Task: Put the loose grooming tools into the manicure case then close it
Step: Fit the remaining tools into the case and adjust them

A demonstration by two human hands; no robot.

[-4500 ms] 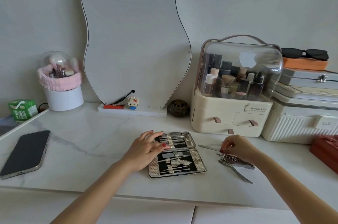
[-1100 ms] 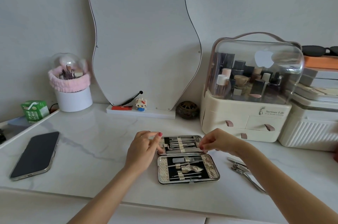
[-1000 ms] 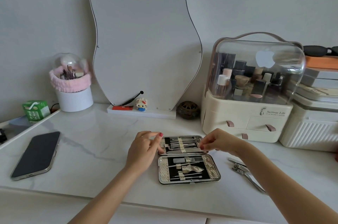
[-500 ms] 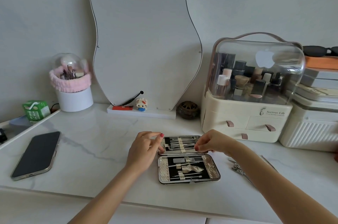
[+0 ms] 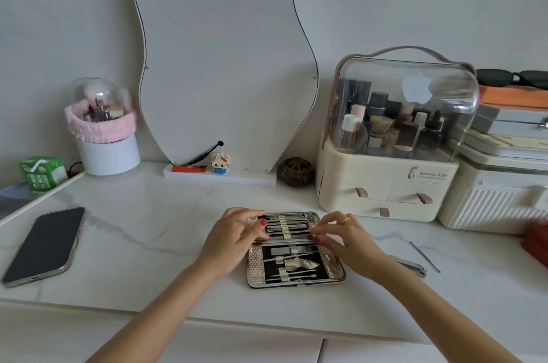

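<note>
The manicure case (image 5: 255,269) lies open in the middle of the marble counter, with metal tools strapped in both halves. My left hand (image 5: 231,241) holds the left edge of the far half, thumb on top. My right hand (image 5: 348,241) reaches over the right end of the far half and its fingertips pinch a thin metal tool (image 5: 292,232) lying in the bottom row there. Loose nail clippers (image 5: 410,266) and a thin metal pick (image 5: 424,256) lie on the counter to the right of my right wrist.
A phone (image 5: 44,245) lies at the left. A wavy mirror (image 5: 225,60), a brush pot (image 5: 103,137), a green carton (image 5: 44,175) and a cosmetics organiser (image 5: 388,181) line the back. White boxes (image 5: 492,199) and a red object (image 5: 538,244) stand at the right.
My right hand left the pile of loose tools with a thin tool and brought it to the case's far half. The left hand stayed at the case's left edge.
</note>
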